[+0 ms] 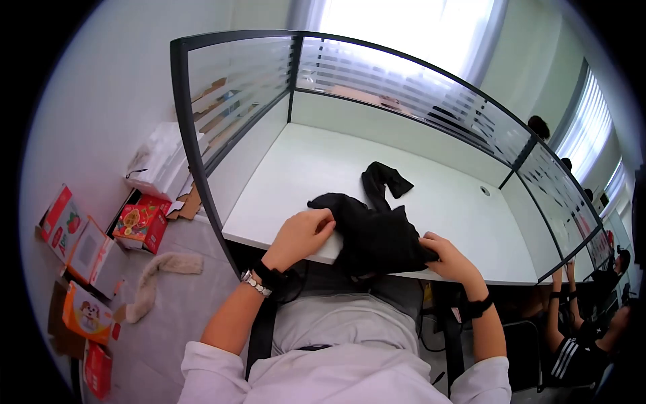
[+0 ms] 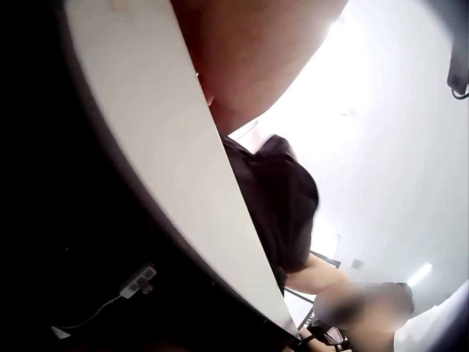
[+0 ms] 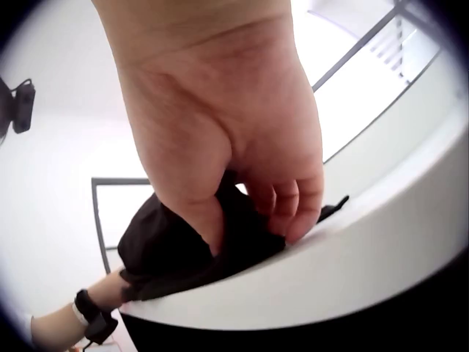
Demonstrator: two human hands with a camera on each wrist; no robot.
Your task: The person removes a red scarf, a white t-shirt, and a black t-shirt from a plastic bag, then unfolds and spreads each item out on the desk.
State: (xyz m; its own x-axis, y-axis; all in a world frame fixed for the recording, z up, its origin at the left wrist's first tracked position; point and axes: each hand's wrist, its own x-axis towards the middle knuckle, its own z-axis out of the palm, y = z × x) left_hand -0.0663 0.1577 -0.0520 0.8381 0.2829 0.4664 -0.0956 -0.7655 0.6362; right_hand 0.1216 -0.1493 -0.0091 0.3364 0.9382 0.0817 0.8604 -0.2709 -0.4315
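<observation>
A crumpled piece of black cloth point(image 1: 377, 237) lies bunched at the front edge of the white desk point(image 1: 457, 209). One long narrow part of it bends away towards the back of the desktop. At the cloth's left end, my left hand point(image 1: 296, 237) has curled fingers right at the fabric; the left wrist view hides its fingertips. My right hand point(image 1: 452, 259) pinches the right end. In the right wrist view, thumb and fingers of that hand point(image 3: 227, 139) close around a fold of the black cloth point(image 3: 165, 246), low over the desk edge.
Frosted partition panels point(image 1: 404, 81) border the desk. Open cartons point(image 1: 87, 252), a red box point(image 1: 140, 225) and a beige fabric strip point(image 1: 151, 283) lie on the floor at left. Other people sit at the far right. A power strip point(image 2: 138, 281) shows below the desk.
</observation>
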